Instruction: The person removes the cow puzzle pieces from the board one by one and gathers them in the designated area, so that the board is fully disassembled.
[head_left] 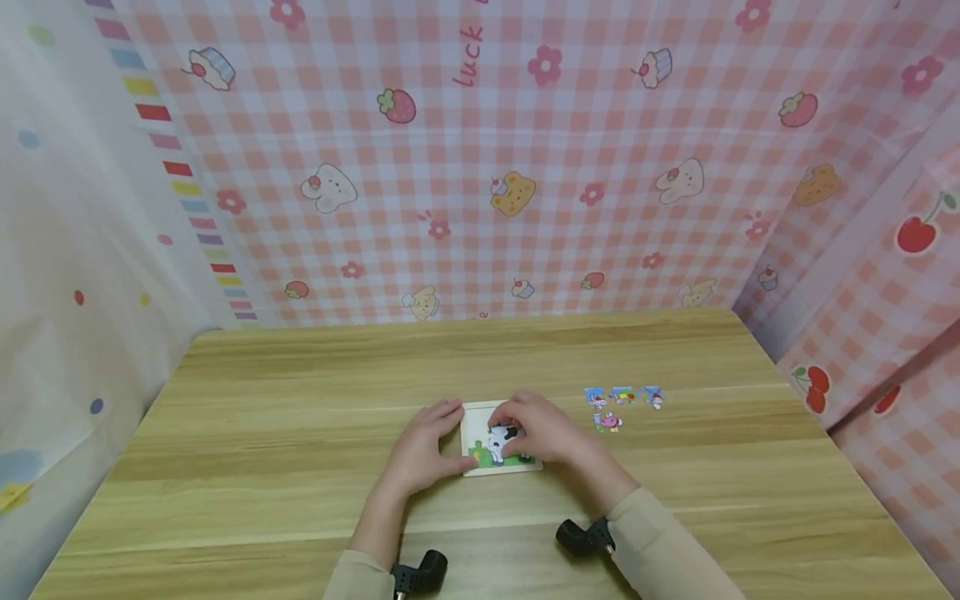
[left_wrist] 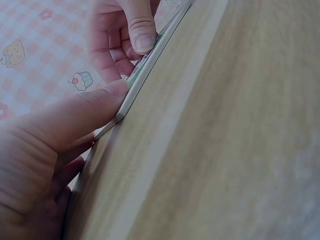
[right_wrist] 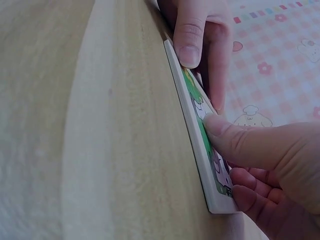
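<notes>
Nearest: 2 beige sleeves and 2 black wrist gadgets, low over the table.
Puzzle board: on the table, straight ahead; roughly square, no long axis to call.
Left hand: holds the board's left side, thumb on near corner, other fingers at far corner, wide span.
Right hand: over the board's right part; thumb and forefinger bent, narrow gap, at the cow picture. Cannot tell if a piece is pinched or merely pressed.
Bare patch: board's far left, just left of the right fingertips.
Loose pieces: at least 4, off the board's right, level with its far part; right hand nearer.
</notes>
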